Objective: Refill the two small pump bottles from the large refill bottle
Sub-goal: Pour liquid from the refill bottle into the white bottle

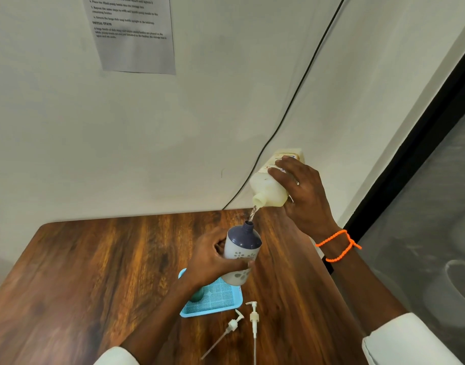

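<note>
My right hand [304, 191] grips the large pale-yellow refill bottle [269, 188], tipped mouth-down above the table. A thin clear stream [253, 214] runs from its mouth into the open neck of a small bottle [243, 248] with a dark blue top and a white patterned body. My left hand [213, 259] holds that small bottle, tilted, above the blue tray [221, 301]. A teal object [197, 295], partly hidden behind my left wrist, stands in the tray; I cannot tell what it is. Two white pump heads [232, 324] [253, 318] with long tubes lie on the table in front of the tray.
The wooden table [94, 272] meets a white wall at the back, where a black cable [292, 101] runs down. A printed sheet [132, 32] hangs on the wall. To the right, a dark-framed glass panel [423, 206] stands beside the table's edge.
</note>
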